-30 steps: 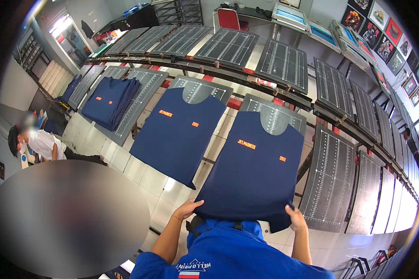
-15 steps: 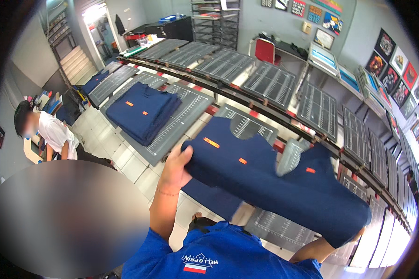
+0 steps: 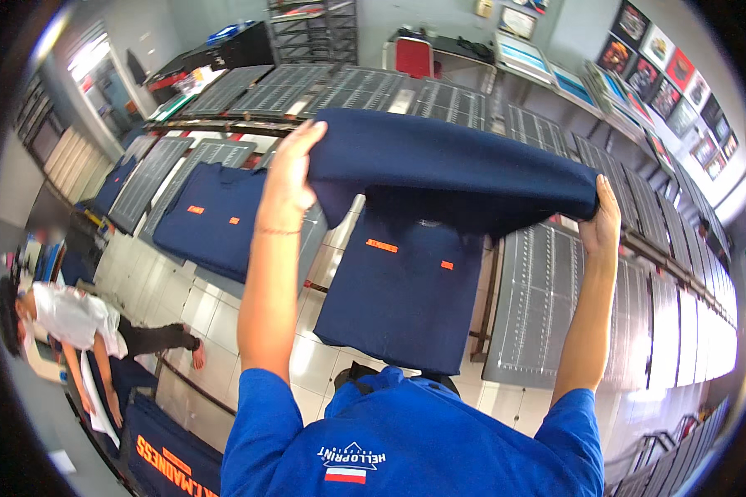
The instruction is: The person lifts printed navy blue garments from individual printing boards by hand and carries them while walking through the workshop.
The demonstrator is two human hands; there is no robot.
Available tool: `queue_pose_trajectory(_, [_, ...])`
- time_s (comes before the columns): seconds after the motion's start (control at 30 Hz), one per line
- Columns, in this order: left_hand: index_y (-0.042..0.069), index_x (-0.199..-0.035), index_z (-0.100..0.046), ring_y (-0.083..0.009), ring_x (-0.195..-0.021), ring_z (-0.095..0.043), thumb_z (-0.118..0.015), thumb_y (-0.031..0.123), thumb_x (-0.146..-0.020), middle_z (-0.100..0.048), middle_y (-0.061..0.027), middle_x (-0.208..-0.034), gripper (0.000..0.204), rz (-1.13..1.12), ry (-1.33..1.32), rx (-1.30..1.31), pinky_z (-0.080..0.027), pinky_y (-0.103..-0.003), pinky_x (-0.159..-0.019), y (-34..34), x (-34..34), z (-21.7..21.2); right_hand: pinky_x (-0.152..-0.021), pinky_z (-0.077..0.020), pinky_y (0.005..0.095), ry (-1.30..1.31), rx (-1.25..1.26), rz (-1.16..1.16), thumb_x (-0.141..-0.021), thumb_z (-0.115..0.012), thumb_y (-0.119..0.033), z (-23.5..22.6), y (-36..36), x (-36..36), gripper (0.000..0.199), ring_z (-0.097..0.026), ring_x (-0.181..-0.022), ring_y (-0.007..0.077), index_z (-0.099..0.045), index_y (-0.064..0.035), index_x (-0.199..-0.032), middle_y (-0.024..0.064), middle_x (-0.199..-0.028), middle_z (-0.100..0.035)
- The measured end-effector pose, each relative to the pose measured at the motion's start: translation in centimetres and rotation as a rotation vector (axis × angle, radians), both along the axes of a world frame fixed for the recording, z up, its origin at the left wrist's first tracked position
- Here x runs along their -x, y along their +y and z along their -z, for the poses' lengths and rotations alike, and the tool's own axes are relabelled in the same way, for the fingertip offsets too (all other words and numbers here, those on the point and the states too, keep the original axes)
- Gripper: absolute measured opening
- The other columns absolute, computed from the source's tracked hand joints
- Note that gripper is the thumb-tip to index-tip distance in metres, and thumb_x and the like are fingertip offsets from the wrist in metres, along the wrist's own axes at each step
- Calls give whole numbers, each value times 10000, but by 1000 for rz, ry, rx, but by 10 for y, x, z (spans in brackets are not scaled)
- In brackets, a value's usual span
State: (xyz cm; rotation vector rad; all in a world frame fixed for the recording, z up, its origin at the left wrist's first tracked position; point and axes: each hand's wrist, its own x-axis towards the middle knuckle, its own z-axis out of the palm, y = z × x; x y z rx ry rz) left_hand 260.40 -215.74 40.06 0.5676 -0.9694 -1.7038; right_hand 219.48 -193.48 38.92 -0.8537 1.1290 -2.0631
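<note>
A navy shirt is stretched sideways between my raised hands, its cloth hanging in a fold. I cannot tell whether it is one layer or more. My left hand grips its left end, thumb and fingers closed on the edge. At the other end my right hand is closed on the cloth. Beneath the held cloth, another navy shirt with small orange prints lies flat in front of me; the lifted shirt covers its top. To the left, a stack of navy shirts with orange prints rests on a grey board, partly hidden by my left arm.
Rows of grey printing boards on a metal frame curve around me. At lower left, a person in a white shirt leans over a work surface beside a navy shirt with large orange print. A red chair stands behind the boards.
Both hands have risen, lifting the navy cloth higher and away from me. Its orange prints no longer show, and the shirt underneath has come into view. My view has turned right.
</note>
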Motion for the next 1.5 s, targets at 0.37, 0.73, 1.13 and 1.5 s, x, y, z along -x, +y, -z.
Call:
queue_pose_trajectory(0.37, [-33,-1236,-480,-164,-1024,-558,-584,47,-889,-570,-117,-1133,372,-25,-509,10,-453,-288,-907,74,-95,204,-1020,-374,375,-283,-656,193,-828,-677,-214,195,122,-123,716,-489,-1204,284,-337,118,-1364,227,-1324,-485])
queue_pose_trajectory(0.73, [-28,-1107,-552,-146,-927,-588,-611,82,-884,-622,-90,-1004,256,-71,-921,-124,-471,-278,-814,125,-201,403,-784,-489,305,-388,-760,71,-901,-581,-132,359,187,-202,211,-623,-864,170,-613,7,-1056,89,-985,-664])
queue_pose_trajectory(1.13, [28,-816,-537,-160,-706,-499,-605,150,-870,-522,-47,-752,150,-40,-1198,-80,-413,-287,-686,150,-207,405,-616,-406,249,-94,-1158,166,-875,-622,-220,364,223,-206,123,-489,-675,87,-619,-98,-892,-21,-748,-536])
queue_pose_trajectory(1.5, [3,-1017,-619,-325,-896,-620,-594,150,-862,-636,-178,-909,215,-170,-1199,533,-484,-412,-803,-27,34,336,-813,-474,285,457,-935,213,-889,-617,-180,350,68,-87,315,-610,-905,165,-570,53,-1096,108,-954,-646])
